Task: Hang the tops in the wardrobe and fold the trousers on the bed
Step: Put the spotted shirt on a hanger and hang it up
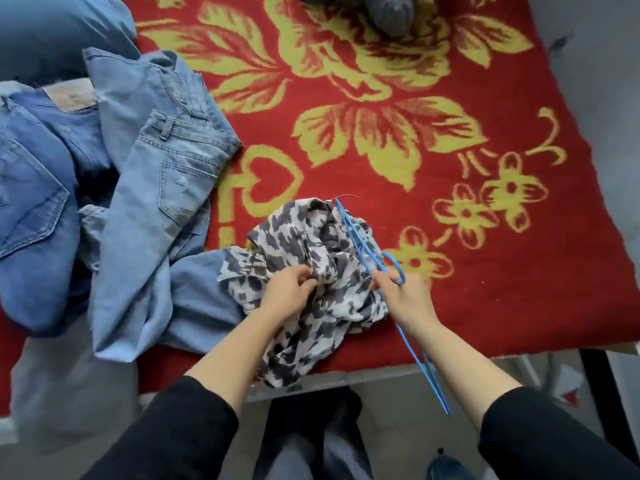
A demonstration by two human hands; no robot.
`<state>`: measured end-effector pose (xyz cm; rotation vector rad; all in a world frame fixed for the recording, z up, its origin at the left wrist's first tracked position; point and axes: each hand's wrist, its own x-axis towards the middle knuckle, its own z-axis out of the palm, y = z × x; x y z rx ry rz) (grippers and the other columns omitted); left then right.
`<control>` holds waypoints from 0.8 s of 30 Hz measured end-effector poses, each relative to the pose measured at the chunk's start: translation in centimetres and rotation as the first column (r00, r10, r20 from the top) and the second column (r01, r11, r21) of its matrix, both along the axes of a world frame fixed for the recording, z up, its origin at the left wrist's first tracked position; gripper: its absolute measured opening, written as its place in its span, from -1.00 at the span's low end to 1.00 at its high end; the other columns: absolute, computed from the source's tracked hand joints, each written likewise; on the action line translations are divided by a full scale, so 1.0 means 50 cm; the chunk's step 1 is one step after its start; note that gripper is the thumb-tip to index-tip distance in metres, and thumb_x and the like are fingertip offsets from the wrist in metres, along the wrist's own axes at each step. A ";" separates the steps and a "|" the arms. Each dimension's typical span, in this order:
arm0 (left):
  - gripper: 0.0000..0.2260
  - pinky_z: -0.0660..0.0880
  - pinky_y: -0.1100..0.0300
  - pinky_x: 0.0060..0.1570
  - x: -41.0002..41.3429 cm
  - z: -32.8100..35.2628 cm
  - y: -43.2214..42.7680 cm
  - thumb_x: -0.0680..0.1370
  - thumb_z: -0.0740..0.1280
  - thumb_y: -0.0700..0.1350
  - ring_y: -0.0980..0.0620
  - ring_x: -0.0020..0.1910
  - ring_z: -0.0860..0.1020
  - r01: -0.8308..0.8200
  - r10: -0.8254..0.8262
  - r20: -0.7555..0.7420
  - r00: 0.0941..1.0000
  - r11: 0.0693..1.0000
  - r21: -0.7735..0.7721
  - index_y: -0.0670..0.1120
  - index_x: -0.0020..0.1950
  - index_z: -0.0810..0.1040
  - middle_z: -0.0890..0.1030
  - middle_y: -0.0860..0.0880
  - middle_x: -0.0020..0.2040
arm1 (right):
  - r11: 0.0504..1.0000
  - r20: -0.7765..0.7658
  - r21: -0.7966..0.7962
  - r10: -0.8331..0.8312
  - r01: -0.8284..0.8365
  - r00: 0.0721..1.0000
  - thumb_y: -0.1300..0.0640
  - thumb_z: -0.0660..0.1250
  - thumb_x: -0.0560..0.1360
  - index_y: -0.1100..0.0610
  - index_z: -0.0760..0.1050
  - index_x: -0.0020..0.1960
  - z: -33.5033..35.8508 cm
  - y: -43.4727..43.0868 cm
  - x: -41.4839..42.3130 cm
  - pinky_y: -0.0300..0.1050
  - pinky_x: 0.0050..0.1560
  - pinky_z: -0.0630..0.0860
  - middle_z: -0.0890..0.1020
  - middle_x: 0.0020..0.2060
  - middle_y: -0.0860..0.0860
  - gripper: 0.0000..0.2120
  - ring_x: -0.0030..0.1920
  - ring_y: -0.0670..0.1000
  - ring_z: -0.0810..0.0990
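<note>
Two hands on bed, L hand (289, 292) grips patterned top (311, 258), R hand (408, 296) grips blue hanger (360, 237)

Denim trousers in heap, two shades: one darker pair (34, 202), one lighter pair (166, 174). More pale denim folds around them, exact total unclear.
Patterned top (304, 244): one, grey-and-white blotched.
Blue hanger (360, 244): one hook visible. Wires run doubled, so one or several cannot be told.
Dark grey bundle (391, 12) at far edge: one.
Red floral blanket (450, 81): one.
Hands: two, left hand (289, 292) and right hand (405, 296).
Black sleeves (183, 427): two.
</note>
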<state>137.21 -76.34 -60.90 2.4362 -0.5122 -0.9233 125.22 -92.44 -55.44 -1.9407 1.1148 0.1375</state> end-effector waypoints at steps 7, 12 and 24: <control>-0.91 0.15 0.29 -0.43 -0.027 0.151 0.039 0.56 0.32 -0.19 0.12 -0.48 0.27 -0.645 0.177 -0.842 0.509 0.726 -0.238 -0.12 -0.13 0.55 0.39 0.01 -0.39 | 0.890 -0.021 0.416 -0.193 0.184 0.981 0.07 0.32 0.52 0.46 0.56 -0.10 0.032 0.068 0.025 -0.18 -0.32 0.35 0.61 -0.29 0.26 -0.61 -0.35 -0.04 0.48; -0.64 0.40 0.22 -0.35 0.034 0.263 0.019 0.24 0.52 -0.13 0.03 -0.33 0.33 -0.757 0.190 -0.892 0.410 0.617 -0.217 -0.18 -0.06 0.50 0.38 -0.09 -0.19 | 0.750 0.057 0.661 -0.078 0.021 0.995 0.31 0.39 0.21 0.11 0.55 -0.20 0.110 0.092 0.028 -0.26 -0.35 0.18 0.51 -0.34 -0.02 -0.81 -0.36 -0.12 0.38; -0.97 0.45 0.36 -0.25 0.122 0.647 0.006 0.47 0.41 -0.21 0.17 -0.31 0.58 -0.514 0.269 -0.438 0.858 0.440 -0.736 -0.14 -0.17 0.62 0.59 -0.03 -0.25 | 0.861 0.462 0.494 -0.140 -0.123 0.876 0.10 0.26 0.25 0.13 0.37 -0.13 0.504 -0.002 0.143 -0.18 -0.46 0.11 0.27 -0.36 0.00 -0.78 -0.42 -0.10 0.21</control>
